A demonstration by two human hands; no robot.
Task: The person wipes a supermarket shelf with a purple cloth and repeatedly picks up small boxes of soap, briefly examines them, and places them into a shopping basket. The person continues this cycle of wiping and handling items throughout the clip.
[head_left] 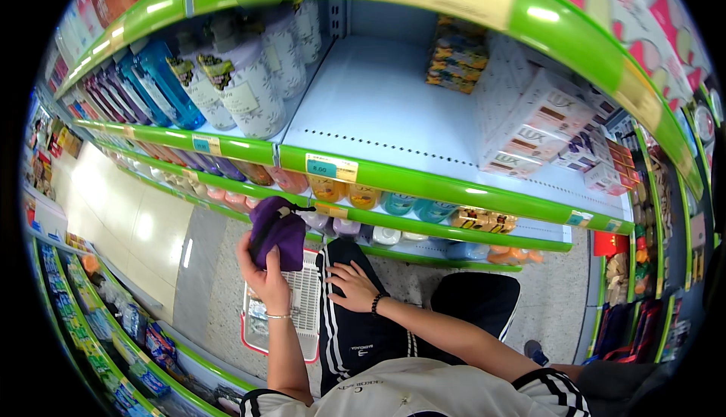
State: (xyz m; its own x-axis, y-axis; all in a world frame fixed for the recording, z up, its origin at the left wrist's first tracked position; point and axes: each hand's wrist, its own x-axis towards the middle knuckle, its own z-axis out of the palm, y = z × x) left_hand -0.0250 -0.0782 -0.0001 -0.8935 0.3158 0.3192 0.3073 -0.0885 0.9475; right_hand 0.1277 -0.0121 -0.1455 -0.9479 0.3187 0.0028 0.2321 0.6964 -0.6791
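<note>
My left hand (266, 285) is closed on a purple folded cloth item (277, 234) with a dark band across it and a dark tip at its upper right; the exact kind does not show. It is held up just in front of the lower shelf edge, above a white plastic basket (305, 311) with a red rim. Some packaged things in the basket are partly hidden by my arm. My right hand (353, 287) lies flat on my left thigh, fingers stretched out and holding nothing. A dark beaded bracelet circles that wrist.
Ahead, a green-edged shelf (454, 190) carries white pump bottles (246, 92), blue bottles (162, 88), a stack of yellow patterned packs (456, 54) and boxed soaps (541, 126). Coloured bottles (363, 195) stand one level lower. Another stocked shelf (113, 326) runs along the left, beside a tiled aisle (125, 228).
</note>
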